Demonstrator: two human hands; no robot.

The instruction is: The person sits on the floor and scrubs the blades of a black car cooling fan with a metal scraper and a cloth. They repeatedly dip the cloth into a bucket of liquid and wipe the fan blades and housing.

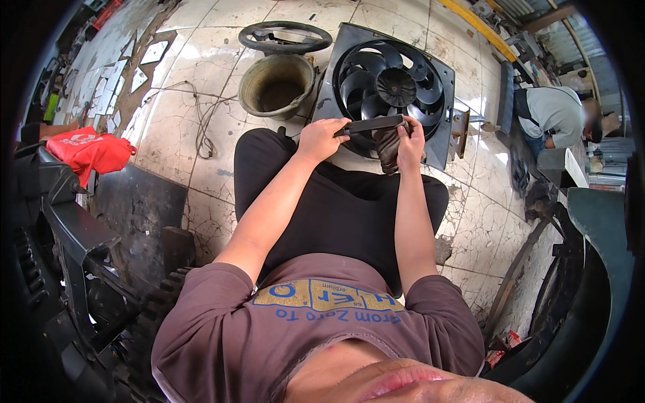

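My left hand [322, 139] pinches the left end of a dark, flat, bar-shaped part [375, 124], held level above my lap. At its right end, the fingers of my right hand [410, 144] close on the same part. A crumpled brown cloth [387, 152] shows just below the bar, beside my right hand; whether that hand also grips it, I cannot tell. Beyond my hands lies a black radiator fan [396, 87] in a square shroud [327, 101], flat on the tiles. The bar overlaps the fan's near edge from my viewpoint.
A worn bucket [246, 92] stands left of the fan, with a steering wheel [243, 38] behind it. Thin cable [201, 127] lies on the cracked tiles. A red bag [91, 153] rests at left on dark machinery [77, 228]. Another person [554, 111] bends over at far right.
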